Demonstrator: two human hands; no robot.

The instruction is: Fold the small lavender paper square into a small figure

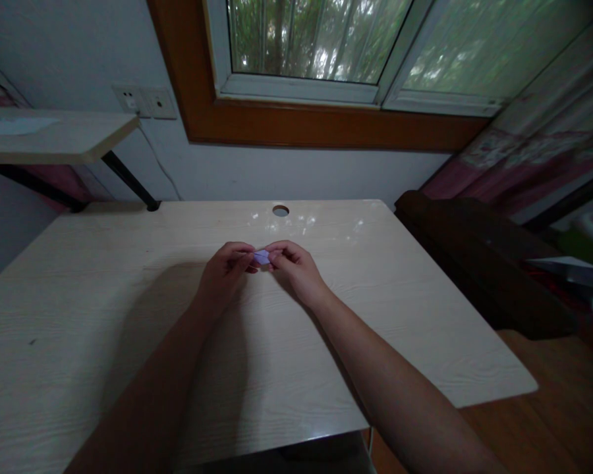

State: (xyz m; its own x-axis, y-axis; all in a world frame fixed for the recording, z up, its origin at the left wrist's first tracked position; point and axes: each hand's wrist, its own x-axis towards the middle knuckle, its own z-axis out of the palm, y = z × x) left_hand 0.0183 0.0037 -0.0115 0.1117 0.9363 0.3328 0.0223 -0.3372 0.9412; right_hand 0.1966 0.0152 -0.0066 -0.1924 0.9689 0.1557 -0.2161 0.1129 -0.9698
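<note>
Both my hands meet over the middle of a pale wooden desk (103, 289). Between them is a small folded piece of light purple paper (261, 257). My left hand (226, 270) pinches its left side with curled fingers. My right hand (295, 265) pinches its right side the same way. Most of the paper is hidden by my fingertips.
A round cable hole (280, 210) sits near the desk's far edge. A shelf (54, 135) on black brackets hangs at the left, with wall sockets (145, 101) beside it. A dark wooden piece of furniture (484, 263) stands to the right. A window (326, 46) is above.
</note>
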